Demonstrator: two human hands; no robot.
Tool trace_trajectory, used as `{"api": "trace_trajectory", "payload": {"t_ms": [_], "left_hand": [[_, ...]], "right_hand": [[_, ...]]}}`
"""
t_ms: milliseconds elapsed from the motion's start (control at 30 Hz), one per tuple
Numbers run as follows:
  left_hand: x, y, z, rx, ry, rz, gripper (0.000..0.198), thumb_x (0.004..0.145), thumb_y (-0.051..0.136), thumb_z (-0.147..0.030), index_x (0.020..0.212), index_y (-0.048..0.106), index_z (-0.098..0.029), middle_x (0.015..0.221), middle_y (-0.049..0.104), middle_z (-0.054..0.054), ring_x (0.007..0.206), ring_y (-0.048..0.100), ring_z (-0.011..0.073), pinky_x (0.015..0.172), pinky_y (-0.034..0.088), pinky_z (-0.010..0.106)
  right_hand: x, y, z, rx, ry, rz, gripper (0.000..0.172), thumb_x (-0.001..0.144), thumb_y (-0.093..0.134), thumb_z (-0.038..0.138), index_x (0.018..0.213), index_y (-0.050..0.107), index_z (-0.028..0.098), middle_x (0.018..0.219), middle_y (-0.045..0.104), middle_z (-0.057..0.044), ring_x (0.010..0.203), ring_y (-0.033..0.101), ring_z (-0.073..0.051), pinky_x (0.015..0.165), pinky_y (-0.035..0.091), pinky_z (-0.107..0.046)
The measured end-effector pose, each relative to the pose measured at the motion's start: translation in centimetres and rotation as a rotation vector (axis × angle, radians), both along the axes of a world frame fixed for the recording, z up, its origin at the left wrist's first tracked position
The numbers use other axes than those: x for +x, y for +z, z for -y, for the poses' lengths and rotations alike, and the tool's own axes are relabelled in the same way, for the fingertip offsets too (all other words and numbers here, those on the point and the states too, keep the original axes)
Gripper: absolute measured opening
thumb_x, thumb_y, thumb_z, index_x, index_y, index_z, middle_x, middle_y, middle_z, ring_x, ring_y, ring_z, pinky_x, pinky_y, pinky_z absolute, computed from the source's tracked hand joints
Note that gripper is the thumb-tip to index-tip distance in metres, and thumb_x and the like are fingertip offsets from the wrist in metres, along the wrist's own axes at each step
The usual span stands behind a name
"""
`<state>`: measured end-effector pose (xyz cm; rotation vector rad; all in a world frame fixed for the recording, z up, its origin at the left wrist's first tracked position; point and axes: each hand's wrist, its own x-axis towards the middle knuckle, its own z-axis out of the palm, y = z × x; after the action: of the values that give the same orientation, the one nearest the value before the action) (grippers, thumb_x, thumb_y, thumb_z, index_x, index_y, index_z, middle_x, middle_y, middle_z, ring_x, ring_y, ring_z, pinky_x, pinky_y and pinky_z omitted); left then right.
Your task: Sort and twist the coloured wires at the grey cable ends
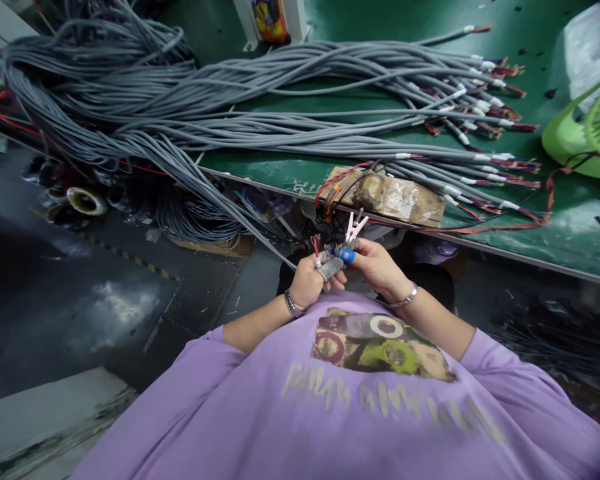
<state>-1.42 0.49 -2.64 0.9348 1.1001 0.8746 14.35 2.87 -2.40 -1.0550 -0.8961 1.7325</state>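
Note:
My left hand is closed round the end of a grey cable, whose stripped coloured wires stick up above the fingers. Some fingertips are wrapped in grey tape. My right hand is closed beside it, pinching a small tool with pink handles; one fingertip wears a blue cover. Both hands sit close together in front of my purple shirt, just below the bench edge. Each wrist carries a metal bracelet.
A big bundle of grey cables with stripped coloured ends lies across the green bench. A taped brown block with red wires sits at the bench edge. A green plastic fan stands at right. More cable coils lie under the bench at left.

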Motion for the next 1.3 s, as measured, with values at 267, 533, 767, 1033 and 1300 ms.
{"api": "trace_trajectory", "payload": {"t_ms": [267, 533, 767, 1033, 1300], "left_hand": [[0.3, 0.0, -0.1, 0.02, 0.112, 0.029, 0.042, 0.076, 0.07, -0.056, 0.076, 0.056, -0.016, 0.063, 0.07, 0.003, 0.047, 0.066, 0.0136, 0.038, 0.034, 0.019], [0.4, 0.3, -0.3, 0.004, 0.152, 0.058, 0.045, 0.074, 0.07, -0.059, 0.076, 0.056, -0.017, 0.06, 0.069, 0.002, 0.043, 0.064, 0.013, 0.036, 0.032, 0.019], [0.5, 0.7, -0.2, -0.022, 0.182, 0.074, 0.046, 0.072, 0.073, -0.059, 0.076, 0.055, -0.017, 0.058, 0.068, 0.002, 0.041, 0.062, 0.012, 0.036, 0.03, 0.019], [0.5, 0.4, -0.1, -0.028, 0.111, 0.099, 0.042, 0.073, 0.073, -0.054, 0.072, 0.054, -0.017, 0.057, 0.068, 0.002, 0.042, 0.064, 0.0131, 0.036, 0.03, 0.018], [0.3, 0.2, -0.1, -0.019, 0.087, 0.17, 0.048, 0.072, 0.073, -0.06, 0.071, 0.056, -0.015, 0.058, 0.069, 0.003, 0.042, 0.063, 0.0135, 0.036, 0.031, 0.019]], "right_hand": [[0.0, 0.2, 0.2, 0.041, -0.068, 0.022, 0.036, 0.059, 0.091, 0.046, 0.066, 0.067, 0.019, 0.06, 0.057, 0.002, 0.052, 0.041, -0.01, 0.048, 0.034, -0.025], [-0.3, -0.1, 0.1, -0.031, -0.145, -0.081, 0.036, 0.057, 0.092, 0.042, 0.064, 0.064, 0.02, 0.057, 0.05, 0.004, 0.052, 0.039, -0.009, 0.048, 0.035, -0.025], [0.7, 0.2, -0.1, -0.151, -0.091, -0.231, 0.037, 0.059, 0.091, 0.039, 0.071, 0.063, 0.019, 0.06, 0.051, 0.005, 0.054, 0.042, -0.008, 0.05, 0.04, -0.021], [0.1, 0.0, 0.4, 0.01, -0.014, -0.048, 0.034, 0.059, 0.092, 0.041, 0.076, 0.071, 0.02, 0.071, 0.065, 0.001, 0.059, 0.051, -0.01, 0.054, 0.04, -0.024], [0.0, -1.0, 0.0, -0.092, 0.094, -0.258, 0.031, 0.059, 0.091, 0.033, 0.076, 0.069, 0.019, 0.065, 0.065, 0.003, 0.055, 0.053, -0.009, 0.053, 0.04, -0.023]]}}
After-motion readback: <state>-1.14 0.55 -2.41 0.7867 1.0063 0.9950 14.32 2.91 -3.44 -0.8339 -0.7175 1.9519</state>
